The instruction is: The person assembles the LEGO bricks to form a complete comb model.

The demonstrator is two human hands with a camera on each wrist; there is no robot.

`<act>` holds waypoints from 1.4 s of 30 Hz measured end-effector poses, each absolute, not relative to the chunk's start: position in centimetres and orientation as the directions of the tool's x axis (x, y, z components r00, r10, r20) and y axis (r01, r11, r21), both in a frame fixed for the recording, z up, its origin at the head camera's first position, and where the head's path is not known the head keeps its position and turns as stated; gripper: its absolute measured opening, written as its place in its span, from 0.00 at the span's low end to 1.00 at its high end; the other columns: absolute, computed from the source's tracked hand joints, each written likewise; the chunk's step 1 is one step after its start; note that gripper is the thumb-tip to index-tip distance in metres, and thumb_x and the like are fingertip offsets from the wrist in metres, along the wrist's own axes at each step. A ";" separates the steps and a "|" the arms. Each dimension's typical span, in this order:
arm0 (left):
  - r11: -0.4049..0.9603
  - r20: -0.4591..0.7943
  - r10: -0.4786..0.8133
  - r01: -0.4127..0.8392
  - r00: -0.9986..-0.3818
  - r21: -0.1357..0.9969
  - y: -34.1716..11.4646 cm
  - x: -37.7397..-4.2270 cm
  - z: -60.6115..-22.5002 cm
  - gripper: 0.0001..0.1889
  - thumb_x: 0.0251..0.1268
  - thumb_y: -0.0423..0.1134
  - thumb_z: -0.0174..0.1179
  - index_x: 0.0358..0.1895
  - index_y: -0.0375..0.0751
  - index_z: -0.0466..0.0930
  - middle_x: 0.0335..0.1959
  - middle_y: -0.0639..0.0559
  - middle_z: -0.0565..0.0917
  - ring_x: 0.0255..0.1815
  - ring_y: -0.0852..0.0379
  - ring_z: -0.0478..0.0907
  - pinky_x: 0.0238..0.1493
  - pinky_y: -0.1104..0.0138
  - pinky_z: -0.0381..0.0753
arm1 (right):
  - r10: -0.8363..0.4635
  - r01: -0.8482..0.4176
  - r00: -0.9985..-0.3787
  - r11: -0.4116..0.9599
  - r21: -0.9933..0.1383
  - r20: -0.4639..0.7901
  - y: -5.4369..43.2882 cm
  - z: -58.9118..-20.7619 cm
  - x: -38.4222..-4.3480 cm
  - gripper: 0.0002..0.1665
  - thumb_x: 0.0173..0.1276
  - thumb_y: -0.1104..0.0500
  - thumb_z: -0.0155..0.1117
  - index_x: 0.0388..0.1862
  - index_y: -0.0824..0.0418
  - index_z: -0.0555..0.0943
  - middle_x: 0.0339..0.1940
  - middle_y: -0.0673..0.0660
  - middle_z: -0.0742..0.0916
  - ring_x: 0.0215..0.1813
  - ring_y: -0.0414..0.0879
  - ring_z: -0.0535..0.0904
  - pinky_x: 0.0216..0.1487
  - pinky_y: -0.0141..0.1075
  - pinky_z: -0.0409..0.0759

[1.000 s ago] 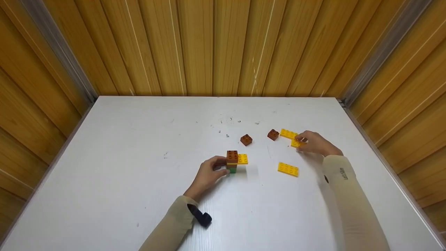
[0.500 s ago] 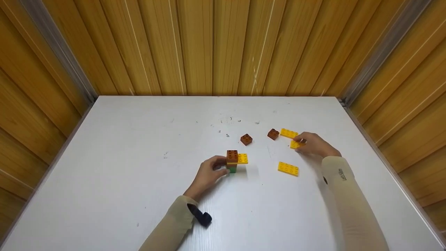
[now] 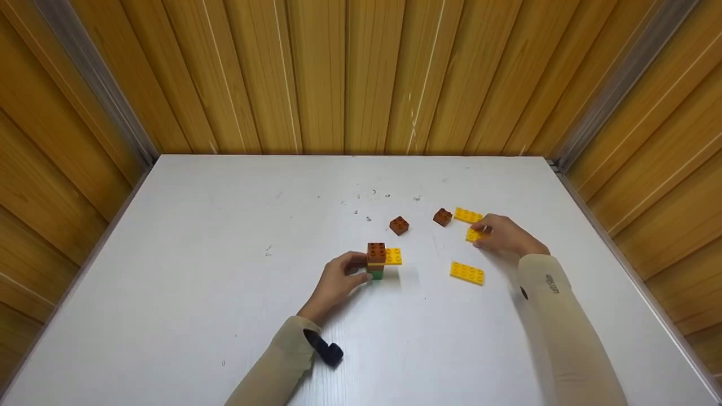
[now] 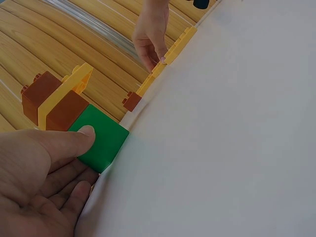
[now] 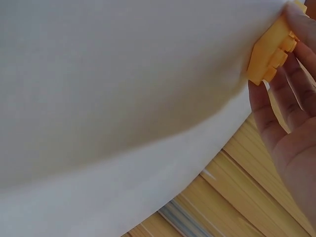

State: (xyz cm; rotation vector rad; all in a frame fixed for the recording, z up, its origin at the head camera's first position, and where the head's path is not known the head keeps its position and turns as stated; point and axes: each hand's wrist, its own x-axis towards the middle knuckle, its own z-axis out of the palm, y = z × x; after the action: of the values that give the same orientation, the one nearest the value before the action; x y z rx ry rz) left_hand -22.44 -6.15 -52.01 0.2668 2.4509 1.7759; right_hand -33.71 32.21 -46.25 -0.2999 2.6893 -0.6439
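My left hand (image 3: 337,282) grips the bottom of a small brick stack on the table, thumb pressed to its green brick (image 4: 104,138). Above the green lie a brown brick, a yellow plate (image 3: 393,256) that juts out to the right, and a brown brick (image 3: 376,251) on top. At the right, my right hand (image 3: 505,234) pinches a yellow building plate (image 5: 270,49) between thumb and fingers, low at the tabletop. Part of that plate is hidden by the fingers in the head view.
Two loose brown bricks, one (image 3: 399,225) behind the stack and another (image 3: 443,217) farther right, lie on the white table (image 3: 225,237). One yellow plate (image 3: 467,215) lies just behind my right hand, another (image 3: 466,273) nearer the front. Wood-patterned walls (image 3: 316,79) enclose the table.
My right hand has shifted slightly left with the yellow plate in its fingers. The left hand and the stack stay where they were.
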 end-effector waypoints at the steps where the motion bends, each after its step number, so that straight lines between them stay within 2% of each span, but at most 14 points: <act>1: 0.304 0.020 0.203 0.083 -0.979 0.949 -6.1 -22.4 -52.0 0.19 0.59 0.32 0.64 0.56 0.41 0.77 0.55 0.46 0.81 0.58 0.51 0.78 0.63 0.63 0.77 | -0.282 -0.118 -0.914 0.873 -0.474 -0.292 32.2 -46.3 -33.7 0.27 0.66 0.56 0.64 0.62 0.64 0.74 0.54 0.63 0.79 0.54 0.56 0.71 0.60 0.50 0.73; 10: 0.316 0.008 0.197 0.071 -0.980 0.946 -6.2 -22.4 -52.0 0.19 0.59 0.32 0.64 0.55 0.42 0.77 0.55 0.47 0.81 0.58 0.52 0.78 0.63 0.62 0.77 | -0.287 -0.111 -0.915 0.855 -0.507 -0.283 31.6 -45.8 -33.3 0.28 0.64 0.54 0.67 0.62 0.61 0.75 0.55 0.61 0.79 0.55 0.55 0.71 0.61 0.50 0.73; 15: 0.317 0.000 0.195 0.063 -0.981 0.946 -6.2 -22.5 -51.9 0.19 0.59 0.32 0.64 0.55 0.41 0.78 0.55 0.48 0.81 0.58 0.52 0.78 0.63 0.63 0.77 | -0.314 -0.149 -0.916 0.845 -0.514 -0.251 31.0 -45.4 -33.2 0.27 0.64 0.56 0.67 0.61 0.62 0.76 0.54 0.62 0.80 0.54 0.55 0.72 0.61 0.50 0.74; 25: 0.283 -0.006 0.202 0.053 -0.979 0.958 -6.2 -22.5 -52.0 0.20 0.59 0.32 0.64 0.56 0.42 0.77 0.55 0.48 0.81 0.59 0.52 0.77 0.64 0.61 0.76 | -0.443 -0.323 -0.885 0.804 -0.499 -0.141 30.1 -44.7 -33.3 0.23 0.63 0.61 0.68 0.55 0.69 0.79 0.49 0.63 0.83 0.49 0.54 0.76 0.55 0.48 0.76; 35: 0.280 0.020 0.204 0.078 -0.979 0.957 -6.2 -22.4 -51.9 0.19 0.59 0.31 0.64 0.55 0.41 0.78 0.55 0.46 0.81 0.57 0.51 0.78 0.63 0.61 0.77 | -0.505 -0.397 -0.856 0.777 -0.488 -0.109 28.5 -44.1 -33.2 0.24 0.61 0.61 0.69 0.56 0.67 0.80 0.46 0.59 0.84 0.47 0.51 0.76 0.54 0.46 0.78; 42: 0.282 0.018 0.209 0.078 -0.978 0.956 -6.3 -22.4 -51.9 0.19 0.59 0.32 0.64 0.55 0.41 0.78 0.55 0.46 0.81 0.57 0.51 0.78 0.63 0.61 0.77 | -0.559 -0.449 -0.823 0.750 -0.486 -0.101 27.2 -43.3 -32.9 0.23 0.61 0.61 0.69 0.56 0.65 0.80 0.47 0.59 0.83 0.49 0.53 0.78 0.56 0.51 0.79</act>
State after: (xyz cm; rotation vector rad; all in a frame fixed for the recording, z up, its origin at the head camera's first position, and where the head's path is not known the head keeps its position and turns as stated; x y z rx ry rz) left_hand -22.39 -6.26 -51.87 0.2720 2.4248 1.7983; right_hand -32.91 27.17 -43.28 -0.7930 2.7085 -0.6624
